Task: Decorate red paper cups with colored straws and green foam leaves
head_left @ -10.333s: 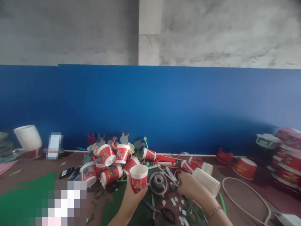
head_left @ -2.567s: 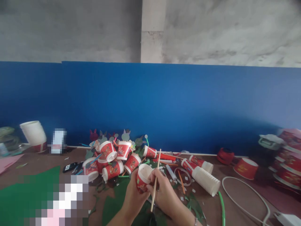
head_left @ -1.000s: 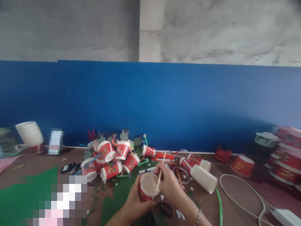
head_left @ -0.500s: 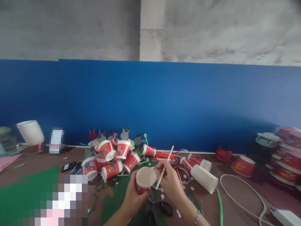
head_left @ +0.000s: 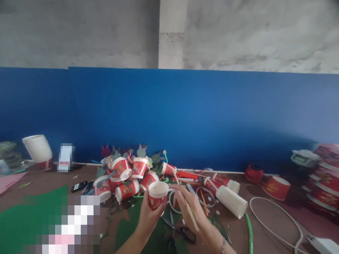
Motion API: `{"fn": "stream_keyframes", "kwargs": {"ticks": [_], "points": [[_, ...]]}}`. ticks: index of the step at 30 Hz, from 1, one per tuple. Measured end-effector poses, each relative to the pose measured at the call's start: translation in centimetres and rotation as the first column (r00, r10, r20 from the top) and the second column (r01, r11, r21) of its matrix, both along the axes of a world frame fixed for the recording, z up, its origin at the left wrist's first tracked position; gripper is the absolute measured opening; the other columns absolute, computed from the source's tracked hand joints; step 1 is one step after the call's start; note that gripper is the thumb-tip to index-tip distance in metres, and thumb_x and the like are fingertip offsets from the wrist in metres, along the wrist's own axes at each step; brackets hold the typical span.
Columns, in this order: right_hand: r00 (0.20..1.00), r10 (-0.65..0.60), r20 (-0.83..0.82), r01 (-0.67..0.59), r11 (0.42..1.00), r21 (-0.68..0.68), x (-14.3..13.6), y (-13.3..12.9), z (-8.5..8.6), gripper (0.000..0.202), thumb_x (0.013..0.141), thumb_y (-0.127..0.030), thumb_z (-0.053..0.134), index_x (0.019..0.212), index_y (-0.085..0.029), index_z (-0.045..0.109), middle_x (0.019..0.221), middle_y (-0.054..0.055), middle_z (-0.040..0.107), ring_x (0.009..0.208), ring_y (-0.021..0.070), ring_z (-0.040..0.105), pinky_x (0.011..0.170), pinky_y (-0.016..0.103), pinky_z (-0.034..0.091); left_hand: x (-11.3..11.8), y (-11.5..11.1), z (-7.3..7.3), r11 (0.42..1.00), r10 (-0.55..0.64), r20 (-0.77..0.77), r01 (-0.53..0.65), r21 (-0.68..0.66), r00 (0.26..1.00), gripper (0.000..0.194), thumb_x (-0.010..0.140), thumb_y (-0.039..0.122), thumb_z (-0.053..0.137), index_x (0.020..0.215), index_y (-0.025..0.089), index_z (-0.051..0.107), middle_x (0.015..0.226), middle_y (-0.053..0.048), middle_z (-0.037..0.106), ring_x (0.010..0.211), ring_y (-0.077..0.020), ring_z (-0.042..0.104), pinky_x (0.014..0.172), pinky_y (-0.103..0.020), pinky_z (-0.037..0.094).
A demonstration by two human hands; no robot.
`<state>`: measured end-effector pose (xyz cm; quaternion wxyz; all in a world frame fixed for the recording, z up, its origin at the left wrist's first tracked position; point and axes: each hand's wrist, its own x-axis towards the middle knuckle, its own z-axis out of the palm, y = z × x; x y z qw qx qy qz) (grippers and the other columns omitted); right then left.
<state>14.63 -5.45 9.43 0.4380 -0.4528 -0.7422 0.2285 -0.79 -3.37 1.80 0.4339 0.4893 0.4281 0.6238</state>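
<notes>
Left hand [head_left: 147,213] wraps an upright red cup [head_left: 158,201]; at its three o'clock, a half-curled right hand [head_left: 192,204] grips a wooden stick [head_left: 191,215].
Scissors [head_left: 173,228] lie at the cup's five o'clock, a heap of cups [head_left: 129,188] at ten, a nested stack [head_left: 230,199] farther out at three.

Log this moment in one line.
left hand: holds red cup, rim up | right hand: holds pale stick | scissors: open, nearby | cup pile: beyond left hand
</notes>
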Motion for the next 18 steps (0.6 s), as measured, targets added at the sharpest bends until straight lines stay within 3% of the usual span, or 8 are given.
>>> {"fn": "stream_keyframes", "kwargs": {"ticks": [2,5,11,18], "points": [[1.000,-0.017,-0.020,0.019,0.996,0.089,0.3,-0.3,0.3,0.037,0.095,-0.037,0.030,0.111,-0.022,0.060,0.077,0.003,0.062,0.073,0.0178,0.059,0.069,0.028,0.047,0.0,0.0,0.3,0.999,0.030,0.023,-0.029,-0.040,0.999,0.049,0.063,0.032,0.074,0.104,0.016,0.055,0.090,-0.007,0.068,0.081,-0.0213,0.064,0.073,-0.029,0.051],[0.998,0.012,-0.064,0.004,0.969,0.249,0.6,-1.1,0.6,0.036,0.096,-0.034,0.028,0.098,-0.024,0.063,0.087,0.006,0.062,0.086,0.0207,0.059,0.078,0.032,0.046,0.1,0.0,1.0,0.992,0.061,0.087,-0.051,-0.116,0.994,0.045,0.061,0.031,0.074,0.099,0.015,0.058,0.083,-0.005,0.068,0.074,-0.0196,0.064,0.068,-0.028,0.051],[0.984,0.046,-0.170,0.030,0.907,0.420,0.8,-2.4,0.0,0.036,0.096,-0.026,0.024,0.081,-0.022,0.056,0.070,0.004,0.057,0.068,0.0179,0.056,0.067,0.033,0.044,0.0,0.0,1.3,0.975,0.126,0.143,-0.096,-0.199,0.982,0.043,0.059,0.034,0.075,0.094,0.014,0.059,0.075,-0.004,0.068,0.068,-0.0186,0.065,0.061,-0.026,0.050],[0.994,0.105,-0.028,-0.078,0.872,0.483,0.7,-2.0,0.1,0.029,0.092,-0.012,0.027,0.082,-0.021,0.053,0.066,0.001,0.055,0.061,0.0152,0.052,0.059,0.029,0.041,0.1,0.0,1.5,0.972,0.142,0.140,-0.112,-0.206,0.980,0.047,0.057,0.033,0.076,0.096,0.014,0.059,0.073,-0.003,0.068,0.068,-0.0202,0.066,0.060,-0.027,0.051]]}}
